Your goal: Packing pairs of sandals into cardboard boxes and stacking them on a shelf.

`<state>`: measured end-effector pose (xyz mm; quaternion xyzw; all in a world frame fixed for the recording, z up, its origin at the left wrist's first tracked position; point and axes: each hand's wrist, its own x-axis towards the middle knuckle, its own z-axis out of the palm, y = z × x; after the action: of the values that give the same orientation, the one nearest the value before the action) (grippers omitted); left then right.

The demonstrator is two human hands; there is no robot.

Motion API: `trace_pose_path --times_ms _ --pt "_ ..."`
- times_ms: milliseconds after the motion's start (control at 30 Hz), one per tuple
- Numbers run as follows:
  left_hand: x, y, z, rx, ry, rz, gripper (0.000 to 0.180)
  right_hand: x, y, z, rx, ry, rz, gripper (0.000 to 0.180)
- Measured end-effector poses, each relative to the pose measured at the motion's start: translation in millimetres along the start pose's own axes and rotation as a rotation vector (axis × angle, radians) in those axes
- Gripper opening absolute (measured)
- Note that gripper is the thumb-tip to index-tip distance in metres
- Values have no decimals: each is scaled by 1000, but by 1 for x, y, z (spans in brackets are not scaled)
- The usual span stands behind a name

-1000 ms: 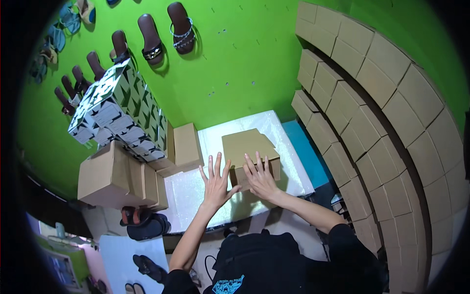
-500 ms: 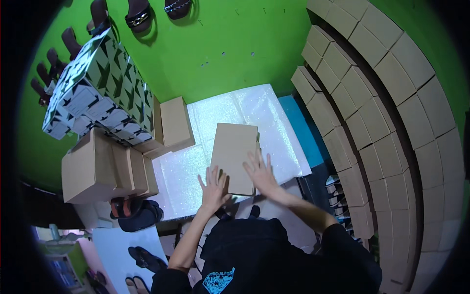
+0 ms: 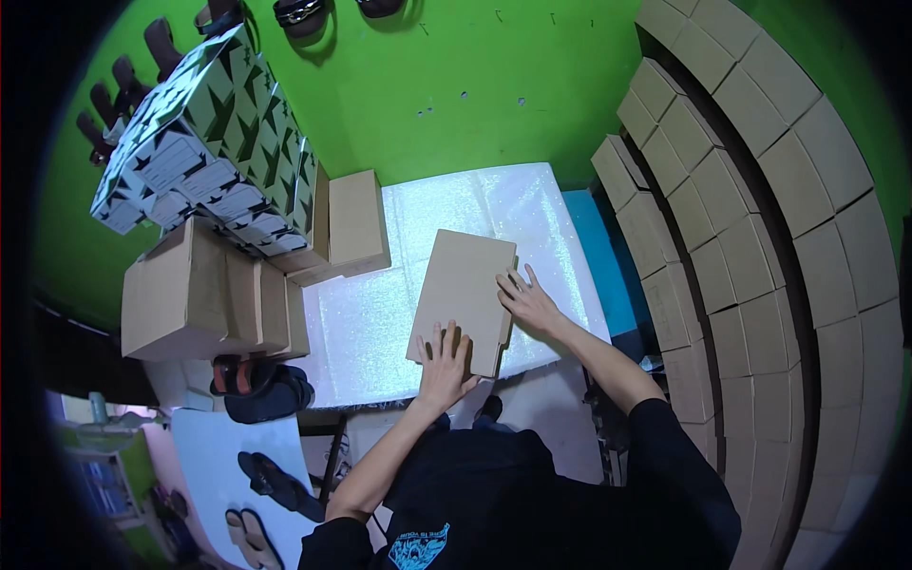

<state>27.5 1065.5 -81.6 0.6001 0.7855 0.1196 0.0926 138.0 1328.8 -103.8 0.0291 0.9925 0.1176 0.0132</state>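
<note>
Wall of boxes: many brown cartons (image 3: pixel 760 237) stacked at the right, too many to count.
Table: one white foam sheet (image 3: pixel 475 204).
Patterned boxes: one stack (image 3: pixel 209 142).
Flat cardboard box (image 3: pixel 463 296): one, on the sheet.
Left hand (image 3: pixel 445 366): open, flat on its near end.
Right hand (image 3: pixel 527 302): open, at its right edge.

You have a flat cardboard box (image 3: pixel 463 296) lying on the table (image 3: pixel 532 204), near its front edge. Your left hand (image 3: pixel 445 366) rests on the box's near end, your right hand (image 3: pixel 528 302) on its right edge. Behind and left, another box (image 3: pixel 356 223) sits at the table's left edge, against a stack of printed boxes (image 3: pixel 214 142). A wall of cartons (image 3: pixel 750 237) rises to your right.
</note>
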Motion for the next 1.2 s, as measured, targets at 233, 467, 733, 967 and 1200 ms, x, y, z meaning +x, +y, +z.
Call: trace_pose_path --times_ms 233,467,733,967,1200 --pt "-5 -4 -23 -39 124 -16 89 1 22 -18 23 159 -137 37" --pt "-7 -13 -65 -125 258 -13 85 29 12 -93 -57 77 -148 26" --pt "5 -35 -80 22 326 22 45 56 -10 -136 -28 104 -20 20" --pt "47 -84 -99 52 439 114 20 60 -13 -158 -31 16 106 19" --pt "92 -74 -106 100 437 83 20 60 22 -162 -44 38 166 18"
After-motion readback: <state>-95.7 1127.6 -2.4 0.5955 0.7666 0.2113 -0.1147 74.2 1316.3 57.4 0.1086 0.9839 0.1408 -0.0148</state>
